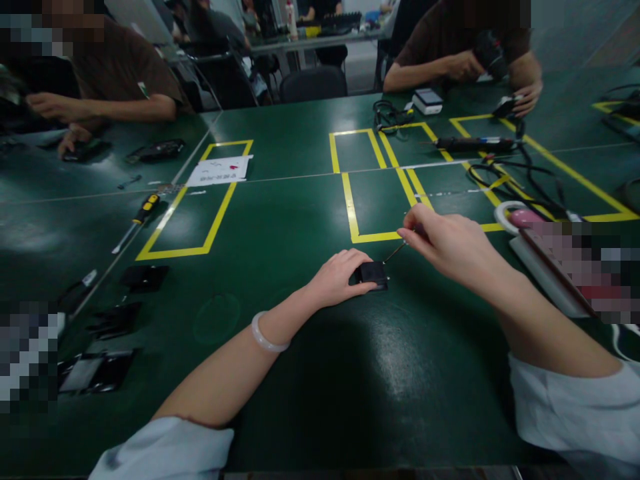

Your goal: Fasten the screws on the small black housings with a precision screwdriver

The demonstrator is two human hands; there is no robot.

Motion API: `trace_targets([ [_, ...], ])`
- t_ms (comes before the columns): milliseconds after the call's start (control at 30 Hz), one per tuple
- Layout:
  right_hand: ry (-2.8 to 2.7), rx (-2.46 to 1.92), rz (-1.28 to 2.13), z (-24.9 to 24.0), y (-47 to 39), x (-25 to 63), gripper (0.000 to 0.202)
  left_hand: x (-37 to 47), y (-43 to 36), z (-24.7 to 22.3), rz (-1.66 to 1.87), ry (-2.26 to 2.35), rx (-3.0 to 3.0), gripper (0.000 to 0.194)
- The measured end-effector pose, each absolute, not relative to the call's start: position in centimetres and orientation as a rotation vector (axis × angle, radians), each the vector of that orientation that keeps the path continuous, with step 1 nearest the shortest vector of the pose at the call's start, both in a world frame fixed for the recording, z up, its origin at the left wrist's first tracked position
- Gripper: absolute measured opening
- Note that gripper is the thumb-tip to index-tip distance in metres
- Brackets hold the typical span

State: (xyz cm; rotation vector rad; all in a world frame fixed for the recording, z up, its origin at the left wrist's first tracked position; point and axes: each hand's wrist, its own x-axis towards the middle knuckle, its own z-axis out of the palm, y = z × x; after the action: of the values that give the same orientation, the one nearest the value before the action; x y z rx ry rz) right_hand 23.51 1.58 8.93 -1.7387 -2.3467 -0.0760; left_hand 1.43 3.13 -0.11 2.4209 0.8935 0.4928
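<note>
My left hand (347, 277) is closed around the left side of a small black box (374, 273) lying on the green table, with the thumb along its near edge. Small shiny metal bits, which look like screws, stick out on the box's right side. In a pinch, my right hand (440, 237) holds a thin metal tool (395, 253). The tool slants down to the left, and its tip is at the box's far right corner. Most of its upper end is hidden in my fingers, so its exact kind cannot be made out.
Yellow tape (353, 213) marks rectangles on the table. To the left lie a yellow-black screwdriver (147, 209), a white paper sign (220, 170) and several black parts (144, 277). Cables (530, 177), a black pen-shaped tool (475, 144) and a tape roll (503, 217) lie right. Two people work opposite.
</note>
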Motion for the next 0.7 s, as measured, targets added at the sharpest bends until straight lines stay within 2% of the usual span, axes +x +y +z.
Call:
trace_targets([
  [367,-2.376,-1.698,0.000,8.99,1.29,23.21,0.020,1.47,3.18,-0.17,0.495,0.891,2.435,0.039],
  [700,-2.384,-1.736,-0.076,9.17,1.13,23.05,0.026,1.43,3.15,-0.08,0.497,0.899,2.425,0.039],
])
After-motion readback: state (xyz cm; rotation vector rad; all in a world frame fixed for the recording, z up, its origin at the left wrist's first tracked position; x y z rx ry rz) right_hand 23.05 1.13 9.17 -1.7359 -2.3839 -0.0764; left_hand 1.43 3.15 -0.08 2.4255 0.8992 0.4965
